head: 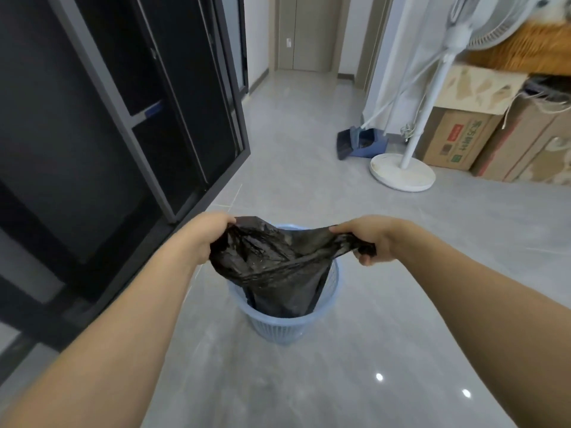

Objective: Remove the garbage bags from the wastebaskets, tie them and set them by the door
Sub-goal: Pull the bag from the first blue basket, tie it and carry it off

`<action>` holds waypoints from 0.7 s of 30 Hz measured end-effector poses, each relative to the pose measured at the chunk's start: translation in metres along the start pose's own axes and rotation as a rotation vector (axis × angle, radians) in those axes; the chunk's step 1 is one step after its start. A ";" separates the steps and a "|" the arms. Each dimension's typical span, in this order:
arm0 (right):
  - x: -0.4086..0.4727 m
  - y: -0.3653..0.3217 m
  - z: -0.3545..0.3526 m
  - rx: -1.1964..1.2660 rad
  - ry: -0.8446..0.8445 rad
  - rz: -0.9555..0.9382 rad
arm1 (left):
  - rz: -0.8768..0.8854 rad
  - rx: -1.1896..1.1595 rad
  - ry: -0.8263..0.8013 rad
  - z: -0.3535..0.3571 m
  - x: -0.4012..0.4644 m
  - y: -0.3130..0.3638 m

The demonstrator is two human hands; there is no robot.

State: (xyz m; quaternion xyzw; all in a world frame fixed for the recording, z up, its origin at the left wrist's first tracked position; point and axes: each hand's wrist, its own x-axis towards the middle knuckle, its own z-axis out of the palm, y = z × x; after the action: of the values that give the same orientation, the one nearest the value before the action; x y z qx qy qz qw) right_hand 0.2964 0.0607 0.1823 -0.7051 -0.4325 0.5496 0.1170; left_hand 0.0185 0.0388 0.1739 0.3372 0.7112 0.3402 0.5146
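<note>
A black garbage bag [272, 257] hangs stretched above a light blue plastic wastebasket [287, 327] on the grey tiled floor. The bag's lower part is still down inside the basket. My left hand [204, 236] grips the bag's left top edge. My right hand [370, 239] grips the right top edge, bunched into a strand in my fist. The bag's mouth is pulled wide between both hands, above the basket rim.
Dark glass sliding doors [123, 118] run along the left. A white standing fan [404, 171], a blue dustpan and broom [358, 143] and cardboard boxes [463, 140] stand at the right. A hallway leads to a closed door [306, 35] at the far end.
</note>
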 end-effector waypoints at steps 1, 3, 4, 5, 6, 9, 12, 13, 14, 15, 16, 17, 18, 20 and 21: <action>-0.005 -0.007 -0.002 0.095 -0.006 -0.028 | 0.040 -0.093 0.009 0.003 -0.007 0.010; -0.018 -0.018 -0.009 0.241 -0.028 -0.079 | 0.130 -0.214 0.037 0.009 -0.023 0.027; -0.026 -0.023 -0.014 0.282 -0.039 -0.099 | 0.166 -0.236 0.045 0.013 -0.030 0.036; -0.036 -0.026 -0.020 0.298 -0.044 -0.117 | 0.192 -0.242 0.045 0.017 -0.039 0.045; -0.045 -0.028 -0.028 0.300 -0.042 -0.136 | 0.214 -0.249 0.037 0.021 -0.049 0.054; -0.075 -0.030 -0.059 0.336 0.008 -0.193 | 0.272 -0.251 -0.023 0.039 -0.078 0.085; -0.103 -0.024 -0.099 0.350 0.075 -0.269 | 0.334 -0.228 -0.091 0.067 -0.103 0.114; -0.113 -0.020 -0.114 0.335 0.107 -0.286 | 0.356 -0.201 -0.117 0.078 -0.112 0.122; -0.121 -0.014 -0.127 0.308 0.144 -0.293 | 0.371 -0.175 -0.139 0.089 -0.119 0.129; -0.127 -0.008 -0.139 0.274 0.189 -0.292 | 0.380 -0.153 -0.156 0.101 -0.124 0.135; -0.133 0.001 -0.154 0.242 0.237 -0.287 | 0.389 -0.132 -0.177 0.115 -0.130 0.140; -0.137 0.010 -0.166 0.212 0.275 -0.276 | 0.393 -0.106 -0.200 0.131 -0.135 0.142; -0.139 0.021 -0.177 0.175 0.296 -0.253 | 0.389 -0.074 -0.222 0.147 -0.138 0.142; -0.139 0.045 -0.195 0.093 0.285 -0.182 | 0.348 -0.010 -0.250 0.181 -0.140 0.134; -0.136 0.059 -0.201 0.058 0.267 -0.140 | 0.318 0.013 -0.263 0.199 -0.138 0.126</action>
State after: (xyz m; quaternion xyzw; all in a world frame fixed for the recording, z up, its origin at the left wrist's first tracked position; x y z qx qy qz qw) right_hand 0.4981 -0.0125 0.3100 -0.7363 -0.4451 0.4536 0.2321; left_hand 0.2596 0.0196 0.3005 0.4900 0.5781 0.3655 0.5405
